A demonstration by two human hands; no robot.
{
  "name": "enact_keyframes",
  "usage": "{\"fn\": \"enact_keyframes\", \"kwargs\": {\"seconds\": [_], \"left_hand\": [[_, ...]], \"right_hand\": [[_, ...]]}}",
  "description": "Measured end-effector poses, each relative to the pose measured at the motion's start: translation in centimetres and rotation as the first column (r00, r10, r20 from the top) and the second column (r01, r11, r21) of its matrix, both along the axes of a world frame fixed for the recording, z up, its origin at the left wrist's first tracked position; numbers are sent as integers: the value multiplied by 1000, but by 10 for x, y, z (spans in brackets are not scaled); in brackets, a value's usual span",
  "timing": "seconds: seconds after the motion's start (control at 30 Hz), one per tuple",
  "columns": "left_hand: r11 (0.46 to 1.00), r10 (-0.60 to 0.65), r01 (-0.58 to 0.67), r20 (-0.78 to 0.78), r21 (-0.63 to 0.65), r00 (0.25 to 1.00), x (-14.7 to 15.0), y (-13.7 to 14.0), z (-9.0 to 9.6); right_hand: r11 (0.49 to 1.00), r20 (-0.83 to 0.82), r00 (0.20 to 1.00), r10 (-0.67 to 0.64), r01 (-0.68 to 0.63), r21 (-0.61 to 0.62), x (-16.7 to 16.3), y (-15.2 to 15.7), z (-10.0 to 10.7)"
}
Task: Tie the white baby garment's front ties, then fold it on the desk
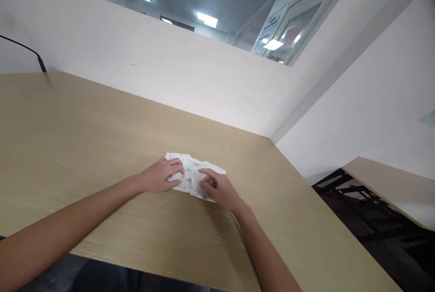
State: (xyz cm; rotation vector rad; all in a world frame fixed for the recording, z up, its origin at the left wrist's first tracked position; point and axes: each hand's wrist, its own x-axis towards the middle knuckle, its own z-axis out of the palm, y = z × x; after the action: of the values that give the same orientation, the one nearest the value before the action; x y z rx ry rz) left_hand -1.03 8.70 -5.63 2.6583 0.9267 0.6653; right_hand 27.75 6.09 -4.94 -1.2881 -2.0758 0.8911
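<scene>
A small white garment (189, 175) with a pale printed pattern lies folded on the wooden table, a little label at its neckline. My left hand (163, 174) rests on its left part, fingers bent over the fabric and thumb apart from them. On the right part is my right hand (219, 187), index finger stretched across the cloth and the other fingers curled in. Neither hand visibly grips the fabric. Part of the garment is hidden beneath both hands.
The light wooden table (102, 133) meets a low white wall (163, 74) with a glass pane above it. A black cable (23, 46) comes down at the far left. To the right, past the table edge, stand another tabletop (390, 183) and dark metal frames (367, 206).
</scene>
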Motion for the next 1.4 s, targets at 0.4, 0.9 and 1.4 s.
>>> {"fn": "enact_keyframes", "kwargs": {"seconds": [0.4, 0.9, 1.4], "left_hand": [[998, 5, -13, -115, -64, 993, 12, -20, 13], [998, -61, 56, -172, -36, 983, 12, -20, 8], [991, -105, 108, -43, 82, 994, 19, -22, 0]], "right_hand": [[982, 57, 995, 82, -71, -175, -3, -9, 15], [985, 67, 991, 117, -108, -132, -2, -8, 11], [990, -3, 990, 141, -141, -8, -10, -10, 3]]}}
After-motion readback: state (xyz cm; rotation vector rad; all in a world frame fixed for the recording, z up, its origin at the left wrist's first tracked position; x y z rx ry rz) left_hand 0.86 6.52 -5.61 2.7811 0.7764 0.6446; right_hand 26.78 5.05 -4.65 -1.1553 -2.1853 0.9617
